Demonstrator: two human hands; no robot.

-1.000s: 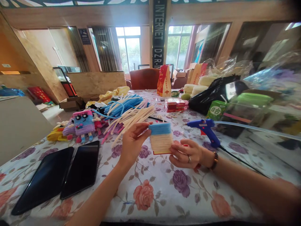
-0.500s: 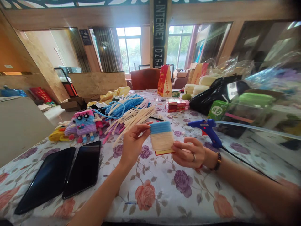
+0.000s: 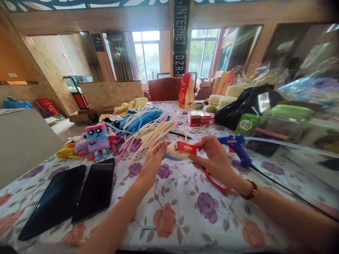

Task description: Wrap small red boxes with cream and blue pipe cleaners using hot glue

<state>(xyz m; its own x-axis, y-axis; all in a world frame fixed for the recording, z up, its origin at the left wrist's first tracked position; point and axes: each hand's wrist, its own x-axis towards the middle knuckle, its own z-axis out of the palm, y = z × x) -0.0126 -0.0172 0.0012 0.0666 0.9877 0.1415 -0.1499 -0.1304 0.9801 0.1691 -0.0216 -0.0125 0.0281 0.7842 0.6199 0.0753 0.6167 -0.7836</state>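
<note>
The flowered table (image 3: pixel 174 211) carries everything; the heap of fuzzy craft sticks (image 3: pixel 144 128) lies toward its far left. Above the table's middle, the wrapped box (image 3: pixel 181 150) is held tipped flat, red end showing. Left hand (image 3: pixel 153 160) pinches its left side, right hand (image 3: pixel 215 155) grips its right, fingers curled. I'd judge the wrapping is being checked; next comes fixing the loose end, likely needing the glue gun (image 3: pixel 235 146) just right. The wrapping's underside is hidden, and the red scissors (image 3: pixel 214 181) are partly covered.
</note>
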